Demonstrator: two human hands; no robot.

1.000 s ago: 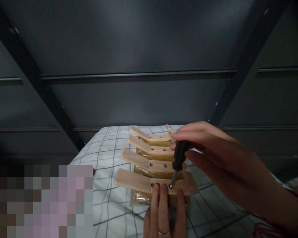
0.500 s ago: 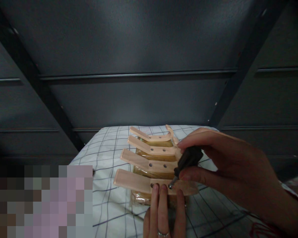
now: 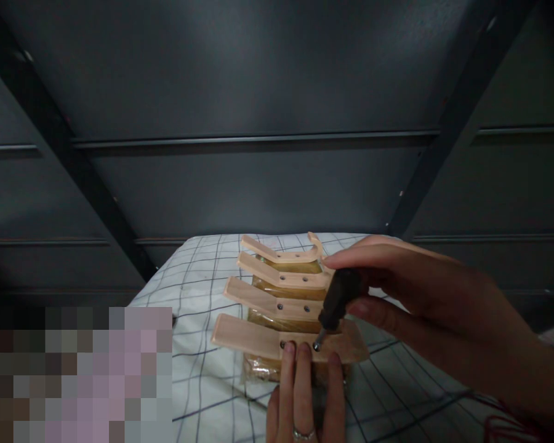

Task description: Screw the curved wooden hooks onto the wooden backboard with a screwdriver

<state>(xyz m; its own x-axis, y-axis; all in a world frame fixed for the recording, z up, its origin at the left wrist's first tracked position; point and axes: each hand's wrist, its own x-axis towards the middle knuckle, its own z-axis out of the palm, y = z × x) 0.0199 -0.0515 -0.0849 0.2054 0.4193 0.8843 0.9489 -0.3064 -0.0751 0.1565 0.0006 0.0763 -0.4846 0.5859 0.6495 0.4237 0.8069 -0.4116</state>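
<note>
My right hand (image 3: 425, 307) has its thumb and fingers around the dark handle of a short screwdriver (image 3: 339, 298). The screwdriver leans a little to the right, its tip in a screw (image 3: 316, 347) on the nearest curved wooden slat (image 3: 252, 338). From below, my left hand (image 3: 302, 394) lays its outstretched fingers on that slat's near edge, around the screws; a ring is on one finger. Behind it, several similar upturned slats, such as the second slat (image 3: 252, 297), lie in a row across a plastic-wrapped brownish block (image 3: 263, 368). My right hand hides their right ends.
Under the block is a white cloth with dark grid lines (image 3: 203, 381). A dark panelled wall (image 3: 258, 191) rises right behind it. A blurred-out patch (image 3: 74, 375) covers the lower left.
My right hand's grip on the screwdriver has shifted, the thumb sliding up and right along the handle. The handle stands more upright. My left hand and the slats stay put.
</note>
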